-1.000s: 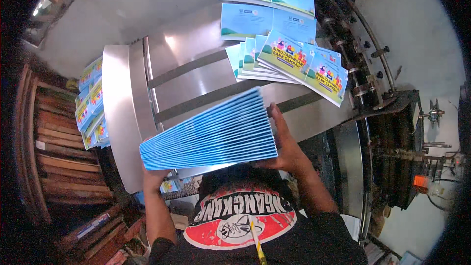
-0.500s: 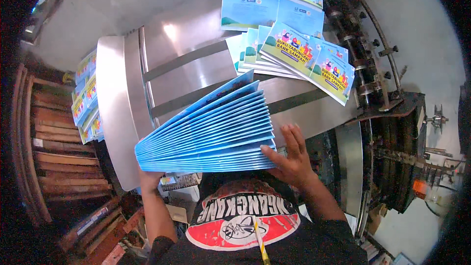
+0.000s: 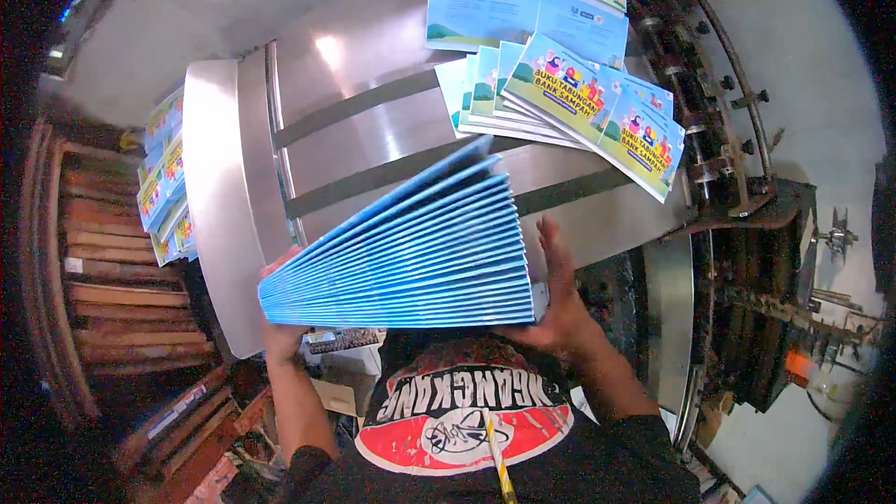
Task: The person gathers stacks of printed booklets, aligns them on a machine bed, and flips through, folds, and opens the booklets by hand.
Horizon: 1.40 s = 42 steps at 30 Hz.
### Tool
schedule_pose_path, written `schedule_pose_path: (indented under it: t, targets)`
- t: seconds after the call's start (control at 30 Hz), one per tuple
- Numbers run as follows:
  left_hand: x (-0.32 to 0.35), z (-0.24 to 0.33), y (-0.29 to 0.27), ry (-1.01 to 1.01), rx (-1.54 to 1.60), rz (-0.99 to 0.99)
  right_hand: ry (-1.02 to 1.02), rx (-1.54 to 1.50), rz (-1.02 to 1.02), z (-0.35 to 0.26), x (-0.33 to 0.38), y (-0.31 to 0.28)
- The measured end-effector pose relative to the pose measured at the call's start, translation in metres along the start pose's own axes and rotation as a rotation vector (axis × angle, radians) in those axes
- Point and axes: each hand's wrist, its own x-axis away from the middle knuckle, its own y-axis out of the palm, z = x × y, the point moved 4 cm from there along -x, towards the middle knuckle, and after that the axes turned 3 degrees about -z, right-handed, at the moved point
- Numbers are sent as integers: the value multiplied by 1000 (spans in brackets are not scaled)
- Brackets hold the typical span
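A thick fanned stack of blue booklets is held up in front of my chest, pinched narrow at its left end and spread at its right. My left hand grips the narrow end, with fingertips showing above it and the palm below. At the spread end, my right hand stands with its fingers stretched upward beside the booklet edges. Its palm side is near or touching the lower right corner, and part of the hand is hidden behind the stack. The topmost booklet's tip is lifted and blurred.
A metal table with dark strips lies beyond the stack. Several printed booklets overlap at its far right, beside dark machinery. More printed sheets hang past the left edge, near wooden boards.
My right hand has shifted from thumbing the booklet edges to the stack's end, slightly lower, fingers more upright. The lower booklets are now spread more evenly.
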Motion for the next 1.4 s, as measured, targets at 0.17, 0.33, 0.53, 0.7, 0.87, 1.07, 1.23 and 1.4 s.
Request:
schedule_pose_path:
  t: [0.17,0.33,0.53,0.7,0.87,1.07,1.23,1.4]
  targets:
    - [8,-10,-31,-40,344,31,-62,-295,-235,-7,-70,-7]
    - [37,32,-44,45,-141,11,158,-525,-187,-57,-55,10]
    - [91,57,-58,277,-355,102,19,-440,-24,-88,1,38]
    - [95,44,-72,158,-178,10,-34,3,-180,-11,56,52]
    - [60,14,-62,41,-186,113,-79,-441,-148,-45,-33,57]
    - [32,85,-51,-38,-161,2,29,-566,-243,-19,-47,45]
    - [26,173,82,340,-966,-341,-38,-576,-234,-5,-37,32]
    - [13,169,176,412,-960,-373,-7,-593,-250,1,-32,14]
